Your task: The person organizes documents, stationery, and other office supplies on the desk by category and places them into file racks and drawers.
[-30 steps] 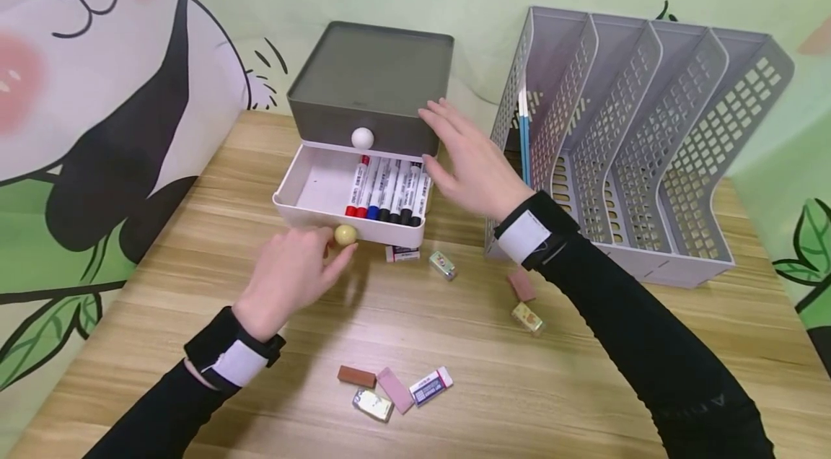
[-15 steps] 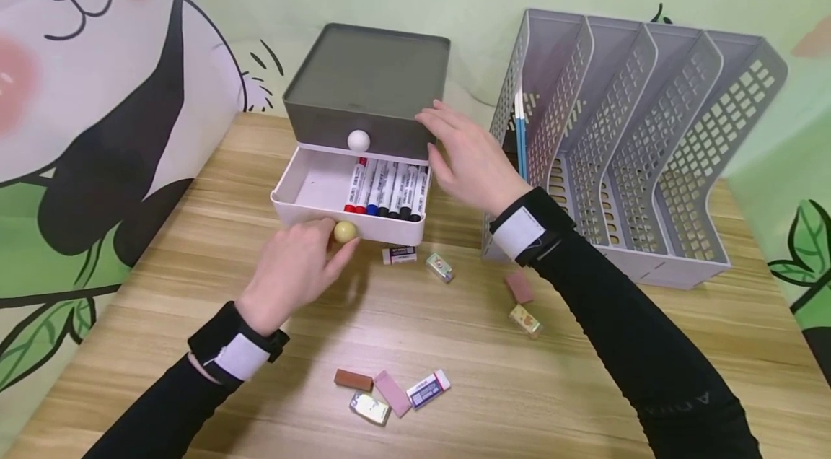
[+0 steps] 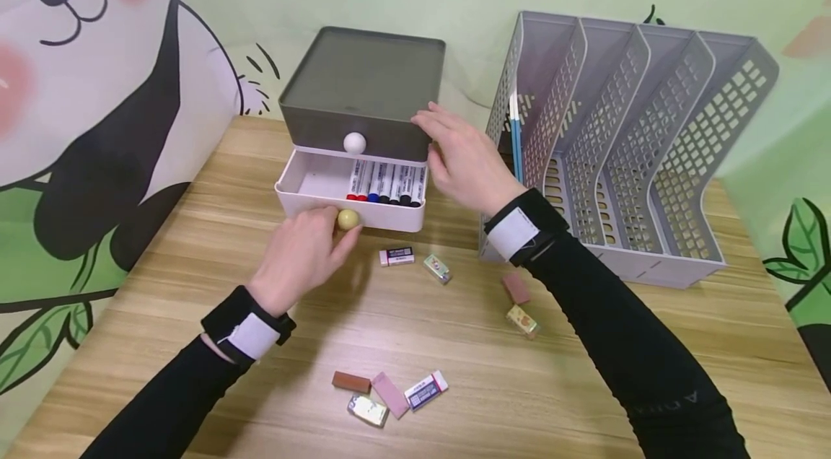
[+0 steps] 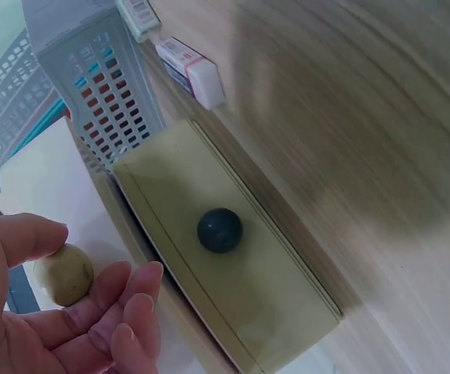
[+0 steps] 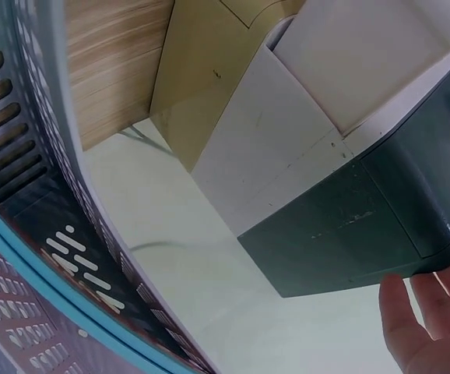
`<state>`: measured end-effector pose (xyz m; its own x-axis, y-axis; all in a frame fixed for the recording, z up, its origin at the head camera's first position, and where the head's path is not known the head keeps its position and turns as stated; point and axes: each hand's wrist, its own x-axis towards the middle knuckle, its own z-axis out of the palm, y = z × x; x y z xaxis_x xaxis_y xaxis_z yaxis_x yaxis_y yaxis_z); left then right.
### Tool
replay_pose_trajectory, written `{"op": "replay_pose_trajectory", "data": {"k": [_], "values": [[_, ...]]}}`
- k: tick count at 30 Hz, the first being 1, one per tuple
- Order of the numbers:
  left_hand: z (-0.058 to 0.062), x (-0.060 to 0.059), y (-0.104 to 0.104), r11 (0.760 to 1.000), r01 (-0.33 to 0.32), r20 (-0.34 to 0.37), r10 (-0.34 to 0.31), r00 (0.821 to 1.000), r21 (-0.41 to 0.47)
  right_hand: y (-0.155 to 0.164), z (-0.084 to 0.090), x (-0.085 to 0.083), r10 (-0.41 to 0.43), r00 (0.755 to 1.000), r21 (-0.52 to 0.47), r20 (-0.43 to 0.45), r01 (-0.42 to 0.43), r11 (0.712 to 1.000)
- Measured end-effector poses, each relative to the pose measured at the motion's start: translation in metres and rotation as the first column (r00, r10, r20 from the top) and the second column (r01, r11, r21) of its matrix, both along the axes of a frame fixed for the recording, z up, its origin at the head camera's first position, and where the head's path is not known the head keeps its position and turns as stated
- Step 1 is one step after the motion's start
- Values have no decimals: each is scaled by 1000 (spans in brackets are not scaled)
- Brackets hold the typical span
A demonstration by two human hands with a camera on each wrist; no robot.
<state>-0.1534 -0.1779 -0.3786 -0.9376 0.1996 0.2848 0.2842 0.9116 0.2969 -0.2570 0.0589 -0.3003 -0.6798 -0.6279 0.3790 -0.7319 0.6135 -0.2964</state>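
Lowest in the head frame we saw a loose cluster of small rectangular erasers (image 3: 389, 395) on the wooden table (image 3: 584, 401), with four more scattered erasers (image 3: 397, 256) higher up, toward the centre. Above the cluster, left of centre, our left hand (image 3: 301, 255) pinched the round cream knob (image 3: 348, 219) of the white plastic drawer (image 3: 324, 185) between thumb and fingers; the left wrist view showed that cream knob (image 4: 64, 274) held at the fingertips. The drawer stood partly pulled out of the grey plastic drawer box (image 3: 363, 94) at upper centre, and a row of marker pens (image 3: 386, 185) lay in its right half. Our right hand (image 3: 464, 159) rested with straight fingers against the box's right front corner. Farthest right stood a grey perforated file rack (image 3: 636, 149).
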Motion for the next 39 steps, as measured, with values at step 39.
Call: {"op": "replay_pose_trajectory", "data": {"k": [39], "values": [[-19, -67, 7, 970, -152, 285, 202, 937, -187, 2, 0, -1, -7, 1000, 11, 13, 7, 1000]]}}
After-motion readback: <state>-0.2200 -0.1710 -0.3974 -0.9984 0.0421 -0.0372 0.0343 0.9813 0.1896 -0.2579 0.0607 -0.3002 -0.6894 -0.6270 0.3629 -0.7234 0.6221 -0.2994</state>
